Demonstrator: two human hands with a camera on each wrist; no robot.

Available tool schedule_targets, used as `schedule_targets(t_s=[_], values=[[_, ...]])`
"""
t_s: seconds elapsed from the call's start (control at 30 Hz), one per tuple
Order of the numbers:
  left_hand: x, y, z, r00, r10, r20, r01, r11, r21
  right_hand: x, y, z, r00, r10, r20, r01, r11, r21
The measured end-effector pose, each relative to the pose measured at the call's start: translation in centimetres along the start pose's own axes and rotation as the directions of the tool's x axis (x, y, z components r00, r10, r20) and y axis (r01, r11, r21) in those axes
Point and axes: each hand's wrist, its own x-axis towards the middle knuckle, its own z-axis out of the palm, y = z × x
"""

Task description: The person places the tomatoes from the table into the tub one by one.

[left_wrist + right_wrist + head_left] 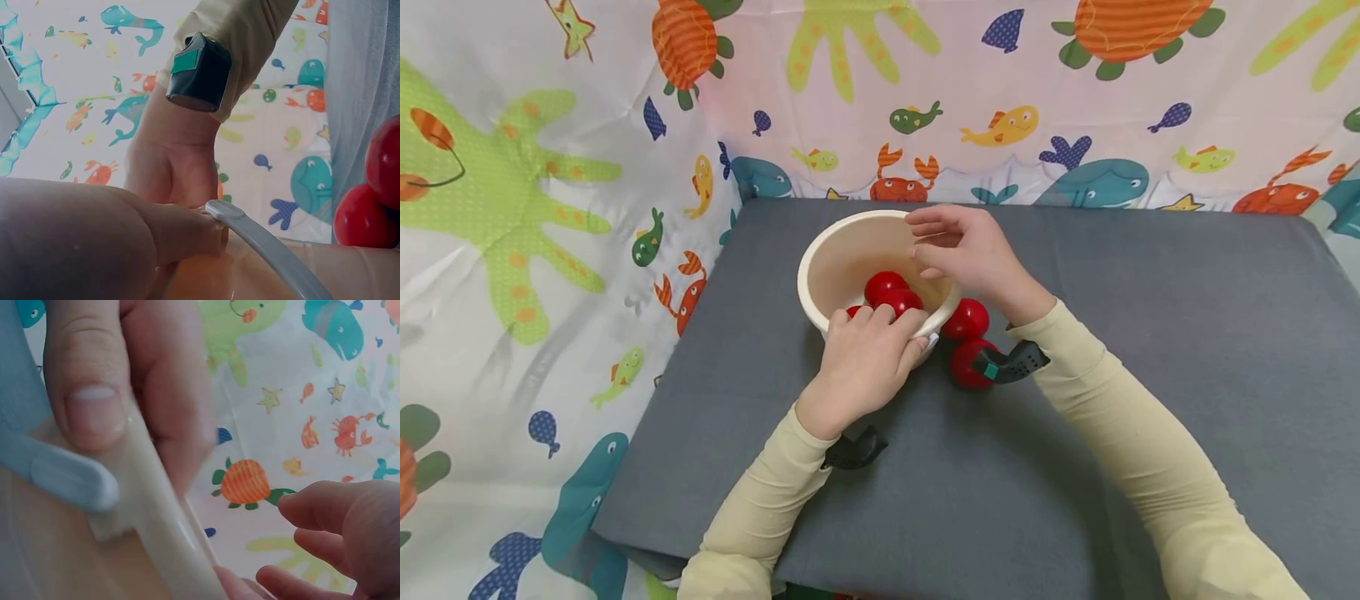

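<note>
A cream bucket (837, 257) stands on the grey table, with several shiny red balls (883, 286) inside it. My left hand (867, 365) grips its near rim, fingers over the edge and thumb outside beside the handle's end. In the left wrist view, the pale handle (275, 253) hangs along the bucket's outside. My right hand (966, 250) is at the right part of the rim, fingers loosely bent and nothing seen in them. Two more red balls, a far one (967, 319) and a nearer one (966, 364), lie just right of the bucket, below my right wrist.
A grey cloth (1165, 358) covers the table. A curtain (850, 125) printed with sea animals hangs behind the table and along its left side. Each wrist wears a black camera mount, the right one (1018, 362) partly over the nearer ball.
</note>
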Motion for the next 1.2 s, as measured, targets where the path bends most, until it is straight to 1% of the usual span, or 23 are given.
schedule_targets(t_s=[0.1, 0.3, 0.4, 0.5, 0.6, 0.73, 0.97, 1.2], values=[[0.0, 0.0, 0.1, 1.0, -0.003, -0.001, 0.003, 1.0, -0.003, -0.3, 0.3, -1.2, 0.999, -0.007, -0.034, 0.008, 0.999, 0.038], [0.0, 0.1, 0.0, 1.0, -0.005, -0.006, 0.004, 1.0, -0.015, -1.4, 0.6, -4.7, 0.992, -0.003, -0.125, 0.006, 1.0, 0.025], [0.0, 0.2, 0.0, 1.0, -0.001, -0.016, 0.001, 1.0, -0.021, -2.1, 0.9, -6.4, 0.987, 0.005, -0.163, 0.004, 0.998, 0.057], [0.0, 0.3, 0.0, 1.0, -0.004, -0.021, 0.004, 1.0, -0.022, -2.6, 1.8, -7.8, 0.981, 0.016, -0.193, 0.002, 0.996, 0.09], [-0.1, 0.3, 0.0, 1.0, -0.01, -0.017, 0.01, 1.0, -0.02, -2.9, 3.0, -8.7, 0.976, 0.045, -0.213, -0.025, 0.995, 0.096], [-0.2, 0.2, 0.0, 1.0, -0.013, -0.022, 0.013, 1.0, -0.012, -3.0, 4.7, -8.8, 0.975, 0.081, -0.209, -0.068, 0.995, 0.07], [-0.3, 0.0, 0.0, 1.0, -0.014, -0.012, 0.013, 1.0, -0.023, -3.0, 7.8, -7.6, 0.973, 0.159, -0.165, -0.155, 0.987, 0.035], [-0.2, 0.2, 0.0, 1.0, -0.014, -0.002, 0.014, 0.999, -0.03, -3.0, 10.2, -6.3, 0.972, 0.202, -0.12, -0.199, 0.979, 0.036]])
